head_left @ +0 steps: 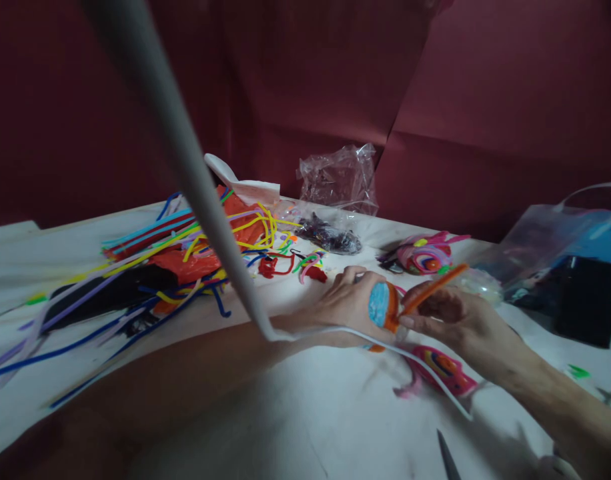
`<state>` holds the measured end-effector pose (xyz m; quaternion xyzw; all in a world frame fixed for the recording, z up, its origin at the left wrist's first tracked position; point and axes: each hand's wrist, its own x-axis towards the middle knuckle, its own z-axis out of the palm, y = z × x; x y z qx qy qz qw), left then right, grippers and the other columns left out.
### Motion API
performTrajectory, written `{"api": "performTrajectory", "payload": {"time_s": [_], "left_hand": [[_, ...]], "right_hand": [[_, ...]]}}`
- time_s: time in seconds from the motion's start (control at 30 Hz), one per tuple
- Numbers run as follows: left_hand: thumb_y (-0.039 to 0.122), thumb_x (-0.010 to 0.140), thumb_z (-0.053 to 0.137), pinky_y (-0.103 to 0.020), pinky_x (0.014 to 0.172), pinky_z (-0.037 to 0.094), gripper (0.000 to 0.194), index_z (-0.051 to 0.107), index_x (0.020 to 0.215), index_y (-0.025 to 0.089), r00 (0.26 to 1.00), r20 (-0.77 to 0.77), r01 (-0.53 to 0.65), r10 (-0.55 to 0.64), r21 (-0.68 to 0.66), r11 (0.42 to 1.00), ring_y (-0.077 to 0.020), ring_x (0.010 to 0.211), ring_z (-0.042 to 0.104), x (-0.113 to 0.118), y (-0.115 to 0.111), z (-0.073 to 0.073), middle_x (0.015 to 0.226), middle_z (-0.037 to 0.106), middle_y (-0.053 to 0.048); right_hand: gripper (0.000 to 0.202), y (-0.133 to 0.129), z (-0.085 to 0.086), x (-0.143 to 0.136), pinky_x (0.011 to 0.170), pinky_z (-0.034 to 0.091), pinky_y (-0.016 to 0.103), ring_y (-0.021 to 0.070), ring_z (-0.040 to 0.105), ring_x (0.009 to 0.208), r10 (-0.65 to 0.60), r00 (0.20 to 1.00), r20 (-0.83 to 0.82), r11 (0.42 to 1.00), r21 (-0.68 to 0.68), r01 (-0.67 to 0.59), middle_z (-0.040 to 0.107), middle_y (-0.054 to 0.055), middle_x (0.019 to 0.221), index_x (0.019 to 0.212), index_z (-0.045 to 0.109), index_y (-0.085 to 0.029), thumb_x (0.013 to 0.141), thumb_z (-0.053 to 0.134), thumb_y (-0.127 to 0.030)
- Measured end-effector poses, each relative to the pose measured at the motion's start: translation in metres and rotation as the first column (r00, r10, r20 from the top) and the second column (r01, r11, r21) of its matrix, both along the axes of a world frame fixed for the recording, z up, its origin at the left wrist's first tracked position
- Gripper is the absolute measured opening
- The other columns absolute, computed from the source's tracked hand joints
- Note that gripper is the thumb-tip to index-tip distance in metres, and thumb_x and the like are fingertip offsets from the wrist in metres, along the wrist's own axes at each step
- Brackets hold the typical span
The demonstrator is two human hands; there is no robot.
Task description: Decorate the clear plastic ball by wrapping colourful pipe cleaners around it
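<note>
My left hand (348, 300) reaches in across the table, closed on a small craft piece with a light blue oval (379, 303) and an orange band along its right side. Its fingertips are partly hidden behind the piece. From the right, my right hand (448, 317) pinches an orange pipe cleaner (438, 287) right beside that band. The strip's free end sticks up to the right. Just below the hands lies a pink craft piece (445, 370) with orange and yellow parts. Another pink and purple coiled piece (425, 253) rests behind my right hand.
Many coloured pipe cleaners (135, 267) and red packets (190, 263) are heaped at left. Crumpled clear plastic (338, 180) stands at the back. A dark phone-like slab (589, 300) is at right. A pointed blade (448, 457) lies in front. A white cord (185, 160) crosses the view.
</note>
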<state>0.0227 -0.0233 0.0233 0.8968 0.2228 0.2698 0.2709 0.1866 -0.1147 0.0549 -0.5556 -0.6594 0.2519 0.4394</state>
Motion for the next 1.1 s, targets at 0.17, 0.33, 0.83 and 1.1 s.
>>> {"api": "performTrajectory", "payload": {"time_s": [0.17, 0.33, 0.83, 1.1], "left_hand": [[0.047, 0.054, 0.071, -0.046, 0.095, 0.04, 0.079, 0.038, 0.123, 0.026, 1.0, 0.01, 0.02, -0.02, 0.01, 1.0, -0.0313, 0.116, 0.042, -0.001, -0.002, -0.002, 0.122, 0.041, -0.009], [0.049, 0.055, 0.071, -0.05, 0.101, 0.035, 0.092, 0.027, 0.133, 0.025, 0.999, 0.024, 0.04, -0.039, -0.04, 0.998, -0.0342, 0.126, 0.032, -0.002, -0.007, 0.002, 0.134, 0.031, -0.012], [0.039, 0.058, 0.07, -0.048, 0.099, 0.038, 0.076, 0.036, 0.123, 0.021, 0.997, 0.076, 0.032, -0.032, -0.004, 0.999, -0.0311, 0.119, 0.039, -0.003, -0.015, 0.005, 0.127, 0.038, -0.012], [0.032, 0.06, 0.068, -0.046, 0.099, 0.038, 0.067, 0.04, 0.119, 0.021, 0.994, 0.111, 0.002, 0.001, -0.023, 1.0, -0.0288, 0.118, 0.04, -0.005, -0.026, 0.008, 0.124, 0.041, -0.01]], "right_hand": [[0.033, -0.011, -0.01, 0.006, 0.067, 0.046, 0.037, 0.0315, 0.055, 0.077, -0.109, 0.987, 0.115, 0.994, 0.043, 0.105, 0.06, 0.009, 0.083, 0.083, 0.059, -0.018, 0.07, 0.071, -0.047], [0.057, -0.013, -0.017, 0.01, 0.094, 0.033, 0.05, 0.0362, 0.04, 0.11, -0.162, 0.969, 0.188, 0.987, 0.048, 0.155, 0.049, 0.014, 0.118, 0.111, 0.053, -0.017, 0.069, 0.069, -0.052], [0.052, -0.001, -0.012, 0.003, 0.086, 0.045, 0.034, 0.0309, 0.047, 0.105, 0.108, 0.994, -0.014, 0.992, -0.069, -0.109, 0.051, 0.013, 0.115, 0.11, 0.052, -0.013, 0.08, 0.071, -0.051], [0.047, 0.004, -0.008, 0.009, 0.079, 0.048, 0.034, 0.0308, 0.051, 0.098, 0.142, 0.982, -0.128, 0.984, -0.086, -0.153, 0.053, 0.014, 0.108, 0.094, 0.053, -0.016, 0.08, 0.074, -0.055]]}}
